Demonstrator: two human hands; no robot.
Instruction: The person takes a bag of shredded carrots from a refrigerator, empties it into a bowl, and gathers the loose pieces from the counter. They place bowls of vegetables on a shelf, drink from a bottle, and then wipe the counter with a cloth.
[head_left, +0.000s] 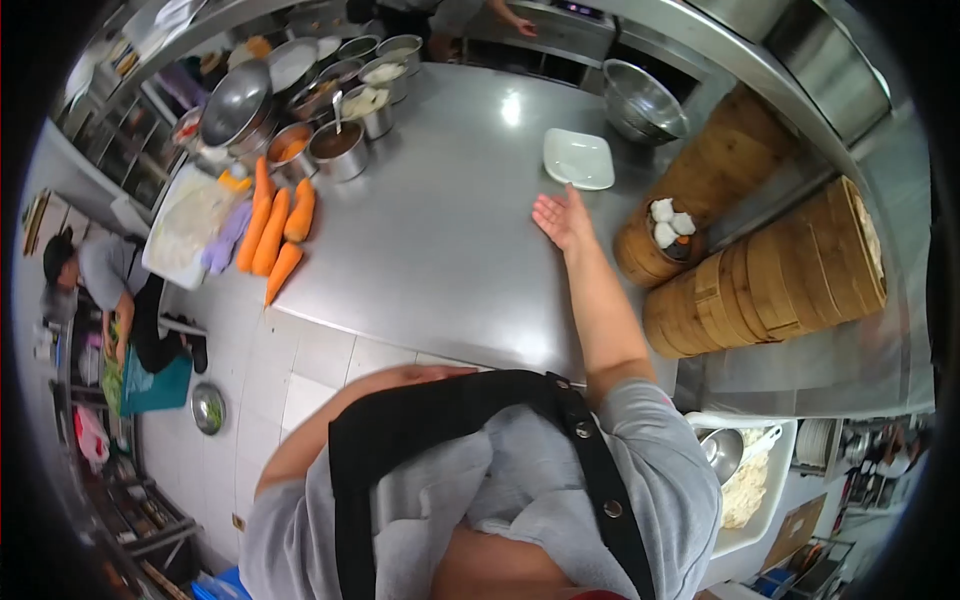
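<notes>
My right hand (565, 218) is stretched over the steel table (440, 230) with its fingers apart and nothing in it. The thumb tip is at the near edge of a white square dish (578, 158); whether it touches cannot be told. Low in front of my body, beside the table's near edge, is my left hand (432, 373). Its fingers look stretched out, and the apron (430, 400) partly hides it. A small bamboo steamer (640, 255) with several white buns (664, 212) stands to the right of my right hand.
Tall bamboo steamer stacks (770, 280) and a metal colander (643, 100) stand right. Carrots (268, 235), a white tray (180, 225) and metal pots (338, 150) are left. A co-worker (110, 285) sits at far left; another person's hand (524, 26) shows behind.
</notes>
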